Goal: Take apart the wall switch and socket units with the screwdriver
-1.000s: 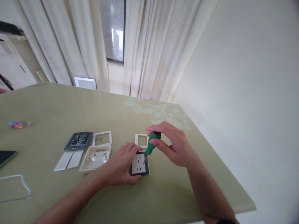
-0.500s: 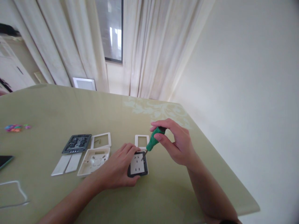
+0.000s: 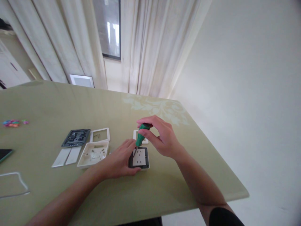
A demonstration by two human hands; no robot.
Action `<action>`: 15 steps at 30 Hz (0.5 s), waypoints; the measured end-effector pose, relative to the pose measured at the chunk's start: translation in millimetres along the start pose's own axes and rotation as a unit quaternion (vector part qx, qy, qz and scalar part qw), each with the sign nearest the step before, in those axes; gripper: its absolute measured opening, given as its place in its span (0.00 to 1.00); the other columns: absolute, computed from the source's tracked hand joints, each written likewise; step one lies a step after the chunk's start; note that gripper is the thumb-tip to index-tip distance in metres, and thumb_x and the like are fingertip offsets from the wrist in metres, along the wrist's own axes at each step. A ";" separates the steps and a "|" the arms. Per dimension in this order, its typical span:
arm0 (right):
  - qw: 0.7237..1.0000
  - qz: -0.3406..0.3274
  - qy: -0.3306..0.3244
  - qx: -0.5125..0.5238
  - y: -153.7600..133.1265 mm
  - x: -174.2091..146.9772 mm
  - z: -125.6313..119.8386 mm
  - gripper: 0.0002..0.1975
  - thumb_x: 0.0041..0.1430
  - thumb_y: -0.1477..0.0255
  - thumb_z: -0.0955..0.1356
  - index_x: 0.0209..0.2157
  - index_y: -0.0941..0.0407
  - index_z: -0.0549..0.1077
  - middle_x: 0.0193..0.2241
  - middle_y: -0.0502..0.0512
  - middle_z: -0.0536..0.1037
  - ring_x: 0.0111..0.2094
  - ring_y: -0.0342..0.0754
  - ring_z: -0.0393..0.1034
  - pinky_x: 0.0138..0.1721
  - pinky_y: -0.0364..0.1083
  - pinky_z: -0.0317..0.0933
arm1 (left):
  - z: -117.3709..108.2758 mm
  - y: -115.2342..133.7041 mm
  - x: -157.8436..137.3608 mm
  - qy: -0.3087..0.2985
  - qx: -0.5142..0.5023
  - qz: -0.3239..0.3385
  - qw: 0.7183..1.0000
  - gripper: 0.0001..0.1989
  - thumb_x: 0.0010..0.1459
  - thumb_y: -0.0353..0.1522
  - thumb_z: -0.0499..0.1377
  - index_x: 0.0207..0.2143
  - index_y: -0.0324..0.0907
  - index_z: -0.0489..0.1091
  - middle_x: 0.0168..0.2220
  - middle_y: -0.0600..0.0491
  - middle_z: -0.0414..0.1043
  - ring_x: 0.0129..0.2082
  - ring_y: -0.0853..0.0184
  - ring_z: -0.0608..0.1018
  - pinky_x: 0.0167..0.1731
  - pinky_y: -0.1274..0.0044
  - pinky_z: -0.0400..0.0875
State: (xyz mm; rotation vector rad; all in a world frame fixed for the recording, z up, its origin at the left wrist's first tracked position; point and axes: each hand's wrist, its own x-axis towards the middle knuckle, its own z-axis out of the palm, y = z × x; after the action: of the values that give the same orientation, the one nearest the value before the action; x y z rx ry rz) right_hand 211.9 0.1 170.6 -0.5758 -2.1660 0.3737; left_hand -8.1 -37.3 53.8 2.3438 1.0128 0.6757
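Note:
A wall socket [image 3: 140,160] with a white slotted face and dark surround lies on the table, its face up. My left hand [image 3: 122,160] grips it from the left side, thumb along the near edge. Between the thumb and fingers of my right hand [image 3: 160,135] is a green-handled screwdriver [image 3: 140,136], tilted, its shaft pointing down at the left part of the socket. Whether the tip touches a screw I cannot tell. Just behind the socket lies a small white frame [image 3: 134,135], partly covered by the screwdriver and right hand.
Left of my hands are a white back box [image 3: 94,154], a dark switch frame [image 3: 76,138], white cover plates [image 3: 67,156] and a white frame [image 3: 107,134] with small screws inside. Farther left lie colourful small pieces [image 3: 13,123], a dark flat device [image 3: 5,154] and a white wire [image 3: 22,182].
My right hand has carried the screwdriver leftward, from the right side of the socket to its left side. My left hand still holds the socket. The camera view has shifted slightly.

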 end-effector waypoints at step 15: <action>1.000 0.000 -0.013 0.007 5.1 0.3 9.5 0.12 0.77 0.64 0.70 0.54 0.55 0.78 0.46 0.57 0.85 0.46 0.49 0.79 0.52 0.48 0.71 | 1.8 -0.1 0.8 -0.008 0.006 -0.032 0.999 0.40 0.56 0.38 0.72 0.68 0.42 0.63 0.58 0.41 0.76 0.60 0.46 0.76 0.62 0.55 0.74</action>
State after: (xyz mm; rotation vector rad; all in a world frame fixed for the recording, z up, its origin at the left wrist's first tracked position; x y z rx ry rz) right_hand 205.5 4.0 162.8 -0.5673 -2.1873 0.3976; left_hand -6.6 -37.0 52.5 2.3126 1.0818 0.6270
